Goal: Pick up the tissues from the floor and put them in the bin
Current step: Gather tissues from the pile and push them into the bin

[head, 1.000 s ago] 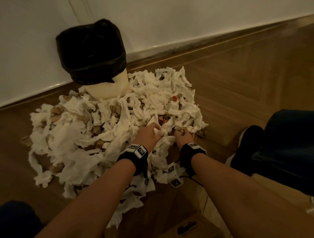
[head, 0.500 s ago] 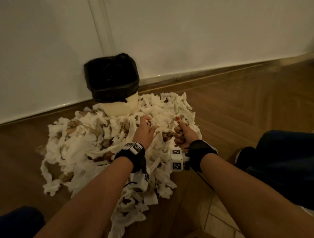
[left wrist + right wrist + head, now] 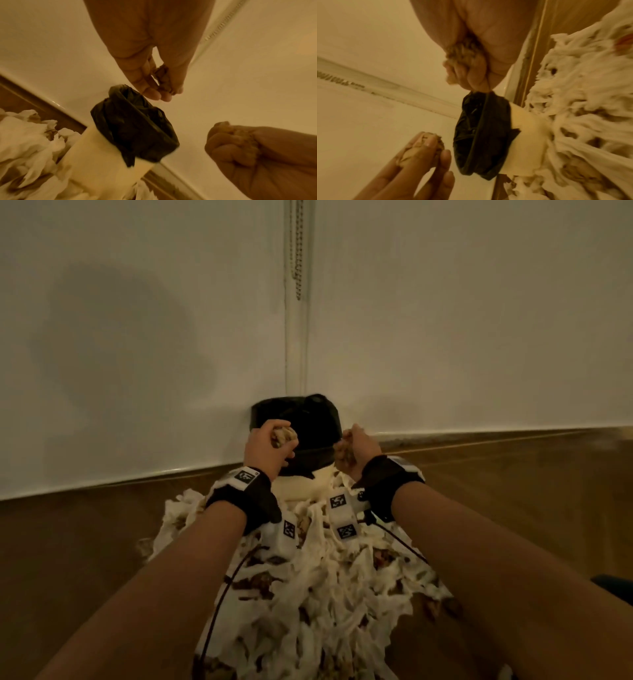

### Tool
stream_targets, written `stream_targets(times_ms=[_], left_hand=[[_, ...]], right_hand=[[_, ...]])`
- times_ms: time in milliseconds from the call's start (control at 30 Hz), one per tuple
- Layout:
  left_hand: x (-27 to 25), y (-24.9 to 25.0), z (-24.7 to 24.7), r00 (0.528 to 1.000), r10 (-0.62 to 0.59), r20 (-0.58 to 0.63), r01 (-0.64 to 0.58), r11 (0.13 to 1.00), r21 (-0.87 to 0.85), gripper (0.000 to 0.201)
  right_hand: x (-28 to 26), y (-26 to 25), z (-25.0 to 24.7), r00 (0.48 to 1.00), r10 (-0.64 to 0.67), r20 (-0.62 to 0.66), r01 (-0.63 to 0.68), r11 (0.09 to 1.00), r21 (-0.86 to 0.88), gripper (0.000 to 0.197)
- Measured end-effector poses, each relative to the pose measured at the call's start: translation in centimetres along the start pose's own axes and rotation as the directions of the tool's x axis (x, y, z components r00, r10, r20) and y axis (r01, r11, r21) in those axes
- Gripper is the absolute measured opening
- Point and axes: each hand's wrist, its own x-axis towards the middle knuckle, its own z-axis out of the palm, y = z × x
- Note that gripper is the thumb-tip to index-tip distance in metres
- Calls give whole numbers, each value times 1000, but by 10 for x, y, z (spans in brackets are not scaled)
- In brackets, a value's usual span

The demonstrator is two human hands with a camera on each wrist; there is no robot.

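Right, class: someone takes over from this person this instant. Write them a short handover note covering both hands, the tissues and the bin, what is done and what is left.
Left hand: grips a wad of soiled tissue, raised at the left of the bin's mouth.
Right hand: grips another wad, at the right of the mouth.
Bin: upright against the wall, black liner open.
Done: two handfuls picked up and carried to the bin.
Left: drop both in, then clear the pile of tissues lying on the floor in front of the bin.
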Motion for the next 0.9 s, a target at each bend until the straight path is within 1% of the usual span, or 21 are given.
stream_targets(times_ms=[33,100,133,167,233,300,333,400,467,533,567,633,700,733,767,833,900], left_hand=[[8,-5,-7,999,-33,-21,32,999,-14,35],[19,-13,-18,994,-105,-30,104,994,-34,43],[25,-17,-20,992,-125,-25,124,992,-33,48],[31,-18,-21,991,-135,-25,134,991,-13,54],[34,-19,-18,991,-131,2,131,991,40,67],[35,-15,-11,990,-133,53,132,991,24,77],[33,-31,-1,978,-189,84,188,982,20,79],[34,-31,0,973,-206,101,211,977,-44,81],[36,-32,-2,978,-188,89,192,981,-31,78],[36,-31,3,986,-155,58,155,988,-2,69],[33,-30,6,990,-134,37,134,991,0,63],[25,-28,12,996,-88,4,88,996,-18,50],[15,-27,20,1000,-20,11,20,1000,-7,40],[8,-27,25,1000,6,31,-7,1000,13,36],[-1,-29,32,998,27,58,-29,999,31,32],[-21,-36,50,992,41,121,-48,997,59,26],[-43,-45,70,979,23,203,-49,991,122,21]], right_hand=[[6,-3,11,999,27,46,-27,1000,-6,42],[15,-8,31,995,43,90,-32,992,-124,37],[19,-11,41,997,24,79,-9,982,-186,31],[22,-14,49,998,-1,62,15,972,-234,29],[26,-15,53,998,-10,57,23,972,-234,42],[33,-17,53,993,-74,89,96,953,-288,52],[50,-1,46,995,-42,91,66,957,-282,55],[50,-2,45,989,-94,112,120,962,-244,60],[51,-4,46,988,-88,125,112,974,-195,61],[47,-5,37,982,-122,142,146,975,-168,56],[44,-3,31,981,-145,127,165,972,-165,53],[40,3,14,980,-190,58,197,966,-165,53],[31,11,-7,969,-244,-45,233,958,-168,51],[27,17,-20,961,-259,-98,236,951,-199,49],[23,25,-35,953,-257,-159,209,941,-266,45],[14,49,-68,942,-205,-265,88,914,-396,43],[3,78,-99,941,-118,-316,-28,906,-423,42]])
